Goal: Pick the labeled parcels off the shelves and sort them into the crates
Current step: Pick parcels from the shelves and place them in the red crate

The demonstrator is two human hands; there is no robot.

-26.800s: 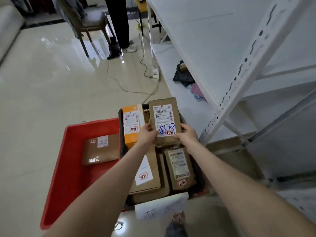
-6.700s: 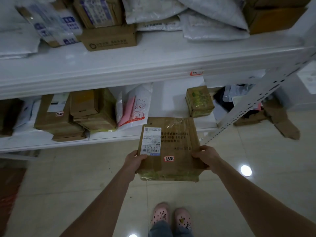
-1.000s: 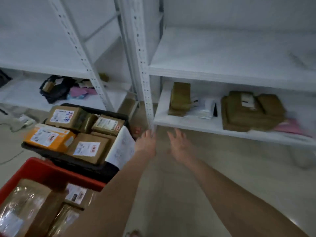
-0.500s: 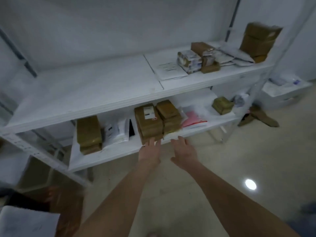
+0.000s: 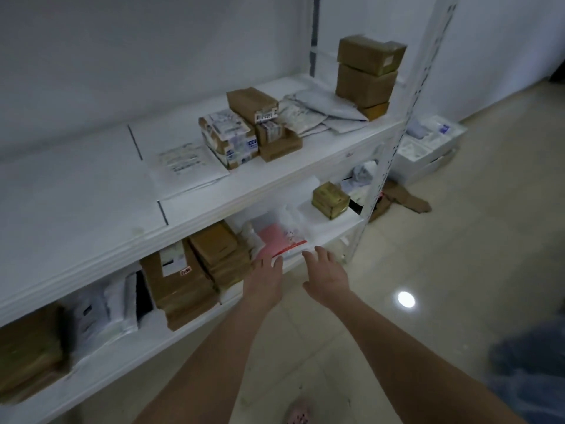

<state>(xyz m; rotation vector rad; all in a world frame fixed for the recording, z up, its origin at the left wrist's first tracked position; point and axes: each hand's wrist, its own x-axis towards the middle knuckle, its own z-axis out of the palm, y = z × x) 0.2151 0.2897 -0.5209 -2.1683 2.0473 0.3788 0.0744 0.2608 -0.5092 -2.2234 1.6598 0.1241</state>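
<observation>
Both my hands reach toward the lower shelf (image 5: 330,237) with straight fingers and hold nothing. My left hand (image 5: 264,280) is at the shelf's front edge, its fingertips by a pink-and-clear plastic parcel (image 5: 279,240). My right hand (image 5: 327,275) hovers just right of it, in front of the same parcel. Left of the parcel stand brown cardboard parcels (image 5: 217,252) and a larger brown box with a white label (image 5: 177,280). A small olive box (image 5: 330,198) sits further right on the shelf. No crates are in view.
The upper shelf (image 5: 91,203) carries a flat white mailer (image 5: 186,163), a taped box (image 5: 229,140), brown boxes (image 5: 367,75) and grey bags (image 5: 318,111). A white upright (image 5: 394,142) bounds the shelves at right. White foam boxes (image 5: 428,148) lie on the tiled floor beyond it.
The view has swung from the crates to the shelves and moved closer. Both empty hands have shifted right along the lower shelf, from the brown boxes to the pink plastic parcel.
</observation>
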